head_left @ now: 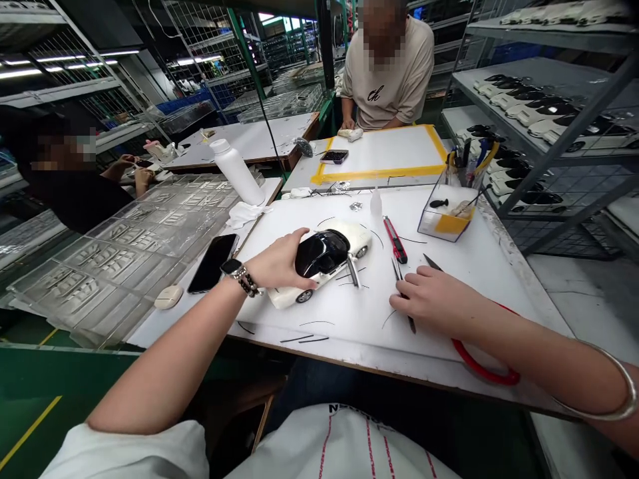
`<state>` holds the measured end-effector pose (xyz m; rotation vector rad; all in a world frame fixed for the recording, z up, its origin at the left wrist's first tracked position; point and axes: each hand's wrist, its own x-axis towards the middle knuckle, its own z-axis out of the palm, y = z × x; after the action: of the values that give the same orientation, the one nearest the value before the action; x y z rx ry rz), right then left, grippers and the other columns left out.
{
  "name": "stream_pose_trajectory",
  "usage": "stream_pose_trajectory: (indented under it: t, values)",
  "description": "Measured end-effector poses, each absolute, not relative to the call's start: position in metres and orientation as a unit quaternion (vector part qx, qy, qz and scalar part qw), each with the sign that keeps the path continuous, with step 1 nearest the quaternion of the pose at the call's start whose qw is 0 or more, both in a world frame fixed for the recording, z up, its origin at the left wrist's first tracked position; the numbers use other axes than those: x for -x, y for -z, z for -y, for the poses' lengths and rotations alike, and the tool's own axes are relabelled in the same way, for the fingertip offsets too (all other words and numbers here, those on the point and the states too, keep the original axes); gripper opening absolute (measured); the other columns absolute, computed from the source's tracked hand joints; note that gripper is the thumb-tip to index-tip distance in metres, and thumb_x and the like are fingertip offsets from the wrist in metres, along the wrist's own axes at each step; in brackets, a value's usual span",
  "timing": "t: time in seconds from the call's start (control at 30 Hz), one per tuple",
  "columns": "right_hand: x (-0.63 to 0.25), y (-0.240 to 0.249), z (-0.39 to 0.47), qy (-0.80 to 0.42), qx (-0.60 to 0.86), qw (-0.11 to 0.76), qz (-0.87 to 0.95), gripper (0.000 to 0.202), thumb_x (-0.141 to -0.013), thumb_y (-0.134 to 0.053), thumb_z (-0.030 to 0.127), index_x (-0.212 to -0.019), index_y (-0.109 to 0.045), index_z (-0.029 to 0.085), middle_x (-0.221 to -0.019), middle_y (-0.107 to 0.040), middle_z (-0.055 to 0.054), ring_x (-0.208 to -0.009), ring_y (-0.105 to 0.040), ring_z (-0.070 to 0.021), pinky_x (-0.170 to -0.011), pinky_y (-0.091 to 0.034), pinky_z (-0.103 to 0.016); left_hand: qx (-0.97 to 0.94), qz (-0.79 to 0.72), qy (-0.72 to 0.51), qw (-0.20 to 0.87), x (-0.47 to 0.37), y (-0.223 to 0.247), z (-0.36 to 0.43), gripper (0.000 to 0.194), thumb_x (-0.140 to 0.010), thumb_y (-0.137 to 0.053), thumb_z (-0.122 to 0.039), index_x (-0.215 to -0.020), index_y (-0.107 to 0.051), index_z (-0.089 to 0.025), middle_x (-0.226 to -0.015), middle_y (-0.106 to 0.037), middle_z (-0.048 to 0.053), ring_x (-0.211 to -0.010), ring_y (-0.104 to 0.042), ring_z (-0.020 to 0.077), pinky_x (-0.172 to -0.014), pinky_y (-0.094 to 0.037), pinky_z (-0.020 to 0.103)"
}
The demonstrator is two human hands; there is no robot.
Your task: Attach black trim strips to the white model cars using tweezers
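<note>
A white model car (349,234) with a glossy black roof sits on the white tabletop, its side door standing out from the body. My left hand (282,263) grips the car's near end, thumb on the close side and fingers over the far side. My right hand (429,296) has its fingers curled round a pair of tweezers (398,271) lying against the table. Just beyond that hand is a red utility knife (394,239). Red-handled scissors (486,376) lie partly under my right forearm. Thin black strips (313,339) are scattered round the car.
A clear tool holder (444,216) stands at the back right. To the left are a phone (213,263), a small beige case (168,297), a white bottle (237,171) and clear plastic trays (130,246). One co-worker (387,80) sits opposite, another at far left. Racks hold more model cars.
</note>
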<state>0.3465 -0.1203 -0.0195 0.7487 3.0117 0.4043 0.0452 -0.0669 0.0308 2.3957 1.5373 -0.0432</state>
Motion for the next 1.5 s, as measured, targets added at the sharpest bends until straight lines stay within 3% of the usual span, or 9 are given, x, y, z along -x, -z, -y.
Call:
stream_pose_trajectory:
  t: [0.1,0.17,0.37,0.43,0.57,0.8,1.0,1.27,1.5]
  values:
    - [-0.348,0.015,0.118,-0.148,-0.188,-0.010,-0.971,0.019,-0.074,-0.053,-0.001,-0.080,-0.055,0.018,-0.069,-0.054,-0.003,-0.060,-0.047,-0.0164,-0.059,-0.029,-0.030,-0.865,-0.462,-0.005,0.194,-0.028,-0.028,0.047,0.106,-0.057,-0.073,-0.049,-0.142,-0.021,-0.013,-0.132,-0.045,0.017,-0.119,-0.048,0.0304,-0.101,-0.038,0.039]
    - [-0.348,0.008,0.118,-0.135,-0.178,-0.065,-0.973,0.016,-0.078,-0.049,0.003,-0.080,-0.052,0.018,-0.066,-0.051,-0.002,-0.058,-0.044,-0.0157,-0.058,-0.029,-0.030,-0.879,-0.427,-0.004,0.212,-0.020,-0.026,0.034,0.106,-0.057,-0.074,-0.044,-0.143,-0.021,-0.013,-0.136,-0.043,0.015,-0.122,-0.045,0.0296,-0.104,-0.035,0.038]
    - [-0.327,-0.023,0.108,0.074,-0.260,-0.410,-0.871,0.013,-0.082,-0.049,0.011,-0.079,-0.041,0.022,-0.064,-0.044,0.003,-0.056,-0.043,-0.0131,-0.052,-0.034,-0.026,-0.893,-0.374,0.019,0.249,-0.015,-0.025,-0.004,0.109,-0.060,-0.073,-0.039,-0.147,-0.011,-0.018,-0.139,-0.041,0.012,-0.126,-0.042,0.0288,-0.106,-0.032,0.039]
    - [-0.312,-0.029,0.097,0.123,-0.264,-0.446,-0.846,0.014,-0.082,-0.050,0.010,-0.081,-0.043,0.021,-0.068,-0.049,0.002,-0.060,-0.048,-0.0128,-0.054,-0.038,-0.025,-0.896,-0.371,0.027,0.244,-0.016,-0.024,-0.012,0.112,-0.057,-0.075,-0.039,-0.147,-0.011,-0.020,-0.138,-0.041,0.012,-0.127,-0.040,0.0302,-0.107,-0.030,0.041]
    - [-0.277,-0.028,0.075,0.149,-0.197,-0.361,-0.899,0.011,-0.084,-0.045,0.008,-0.087,-0.048,0.018,-0.070,-0.052,-0.001,-0.062,-0.046,-0.0126,-0.058,-0.039,-0.025,-0.898,-0.373,0.002,0.235,-0.014,-0.018,-0.014,0.116,-0.054,-0.077,-0.038,-0.147,-0.012,-0.020,-0.134,-0.044,0.012,-0.125,-0.039,0.0316,-0.107,-0.030,0.045]
    - [-0.248,-0.010,0.069,-0.060,-0.111,-0.207,-0.970,0.016,-0.087,-0.037,0.009,-0.087,-0.053,0.014,-0.080,-0.057,-0.009,-0.066,-0.045,-0.0170,-0.063,-0.036,-0.031,-0.907,-0.357,-0.105,0.199,-0.001,-0.003,0.001,0.105,-0.061,-0.074,-0.032,-0.146,-0.014,-0.022,-0.138,-0.035,0.011,-0.128,-0.033,0.0290,-0.109,-0.029,0.043]
    - [-0.246,-0.007,0.062,-0.111,-0.122,-0.152,-0.974,0.021,-0.088,-0.036,0.010,-0.088,-0.056,0.014,-0.087,-0.060,-0.009,-0.067,-0.046,-0.0168,-0.064,-0.033,-0.032,-0.906,-0.347,-0.140,0.200,0.003,-0.001,0.006,0.093,-0.065,-0.073,-0.034,-0.142,-0.023,-0.022,-0.141,-0.027,0.011,-0.133,-0.027,0.0285,-0.113,-0.026,0.041]
    - [-0.250,-0.015,0.068,-0.074,-0.098,-0.189,-0.974,0.024,-0.089,-0.034,0.008,-0.084,-0.057,0.014,-0.083,-0.060,-0.010,-0.067,-0.048,-0.0172,-0.065,-0.039,-0.033,-0.905,-0.337,-0.158,0.207,0.003,-0.005,0.013,0.086,-0.065,-0.074,-0.031,-0.139,-0.030,-0.022,-0.138,-0.029,0.012,-0.130,-0.031,0.0298,-0.110,-0.030,0.043]
    - [-0.252,-0.008,0.069,-0.089,-0.104,-0.235,-0.962,0.026,-0.091,-0.034,0.008,-0.080,-0.058,0.014,-0.080,-0.060,-0.010,-0.062,-0.045,-0.0162,-0.061,-0.038,-0.033,-0.911,-0.329,-0.213,0.131,-0.006,-0.023,0.037,0.052,-0.071,-0.068,-0.030,-0.118,-0.048,-0.018,-0.112,-0.039,0.009,-0.107,-0.042,0.0249,-0.094,-0.040,0.041]
